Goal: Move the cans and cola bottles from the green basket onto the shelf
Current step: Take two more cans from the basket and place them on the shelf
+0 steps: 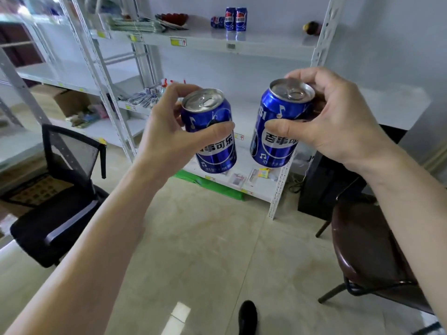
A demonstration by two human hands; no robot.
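My left hand point(169, 131) grips a blue cola can point(209, 130) upright, thumb across its front. My right hand point(333, 119) grips a second blue cola can point(278, 131), tilted slightly, fingers curled over its rim. Both cans hang in the air in front of the white shelf unit point(229, 43). On the upper shelf stand two upright blue cans point(235, 19), with a third can point(217, 21) lying on its side beside them. The green basket is not in view.
A black mesh chair point(65, 189) stands at the left and a dark brown chair point(367, 250) at the right. Something green point(212, 184) lies under the lowest shelf. Small packets lie on the middle and lower shelves. A round fruit point(312, 27) sits on the upper shelf's right end.
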